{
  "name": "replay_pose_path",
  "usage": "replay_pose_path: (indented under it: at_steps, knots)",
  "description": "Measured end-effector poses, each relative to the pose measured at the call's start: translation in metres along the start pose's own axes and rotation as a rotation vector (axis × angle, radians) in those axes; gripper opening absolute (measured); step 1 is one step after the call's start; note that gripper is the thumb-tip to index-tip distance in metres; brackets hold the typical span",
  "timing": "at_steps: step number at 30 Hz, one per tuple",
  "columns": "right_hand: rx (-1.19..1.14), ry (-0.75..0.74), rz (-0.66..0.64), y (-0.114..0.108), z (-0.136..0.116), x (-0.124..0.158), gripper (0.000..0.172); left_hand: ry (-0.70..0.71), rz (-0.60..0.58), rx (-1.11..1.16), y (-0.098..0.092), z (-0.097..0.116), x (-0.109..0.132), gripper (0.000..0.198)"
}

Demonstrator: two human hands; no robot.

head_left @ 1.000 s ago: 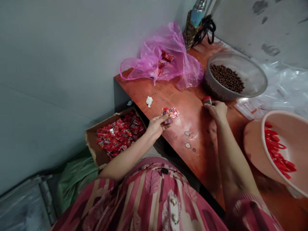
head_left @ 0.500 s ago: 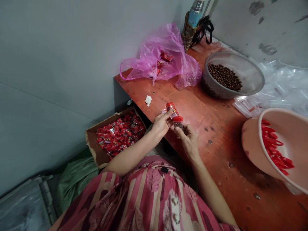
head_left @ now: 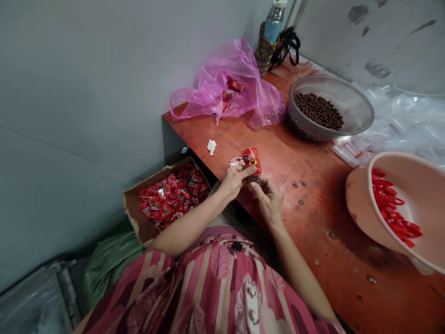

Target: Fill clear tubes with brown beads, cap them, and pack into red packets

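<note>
My left hand (head_left: 236, 182) pinches a red foil packet (head_left: 251, 159), with a paler strip of packets (head_left: 236, 162) beside it. My right hand (head_left: 268, 200) is shut on a small jar of dark beads (head_left: 255, 179), directly under the packet. The jar's cap is hidden behind the packet, and I cannot tell whether the jar is inside it. Both hands are close together above the edge of a red-brown wooden table (head_left: 313, 195). A crumpled white tissue (head_left: 211, 147) lies to the left of them.
A cardboard box (head_left: 134, 218) of red packets stands below the table's left edge. On the table are a pink plastic bag (head_left: 212, 95), a grey bowl (head_left: 299, 123) of brown beads and a tilted pink basin (head_left: 358, 204) of red pieces. Clear plastic bags (head_left: 399, 120) lie at the right.
My right hand has moved left from beside the bowl to meet my left hand. The jar's red cap, visible earlier, is now hidden behind the packet.
</note>
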State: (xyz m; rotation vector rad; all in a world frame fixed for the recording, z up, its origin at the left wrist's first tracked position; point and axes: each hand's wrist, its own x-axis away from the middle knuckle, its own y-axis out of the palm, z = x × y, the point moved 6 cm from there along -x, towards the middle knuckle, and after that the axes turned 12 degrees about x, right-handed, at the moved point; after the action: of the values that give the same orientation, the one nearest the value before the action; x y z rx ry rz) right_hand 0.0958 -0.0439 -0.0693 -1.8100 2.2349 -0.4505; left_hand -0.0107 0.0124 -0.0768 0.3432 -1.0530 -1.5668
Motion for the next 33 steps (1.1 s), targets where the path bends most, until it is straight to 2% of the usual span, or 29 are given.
replay_pose_path:
  at_steps: [6, 10, 13, 20, 27, 33]
  knots:
    - [-0.354, 0.175, -0.130, 0.008, 0.006, -0.005, 0.020, -0.105, -0.109, -0.125, 0.002, 0.004, 0.002, 0.033]
    - [-0.357, 0.172, -0.017, 0.003, 0.006, -0.003, 0.027, -0.081, -0.048, -0.100, -0.005, 0.008, -0.001, 0.032]
    - [-0.377, 0.161, 0.000, 0.005, 0.007, 0.001, 0.033, -0.027, 0.024, -0.017, -0.011, 0.009, -0.001, 0.032]
    - [-0.319, 0.106, 0.106, 0.003, 0.004, -0.004, 0.024, -0.135, 0.030, 0.059, -0.009, -0.010, 0.013, 0.029]
    - [-0.272, 0.113, -0.057, 0.021, 0.001, -0.017, 0.031, -0.143, 0.008, 0.109, -0.020, 0.003, 0.025, 0.021]
    - [-0.114, -0.010, -0.227, 0.055, -0.012, -0.022, 0.032, -0.056, 0.087, 0.142, -0.053, 0.019, 0.051, 0.019]
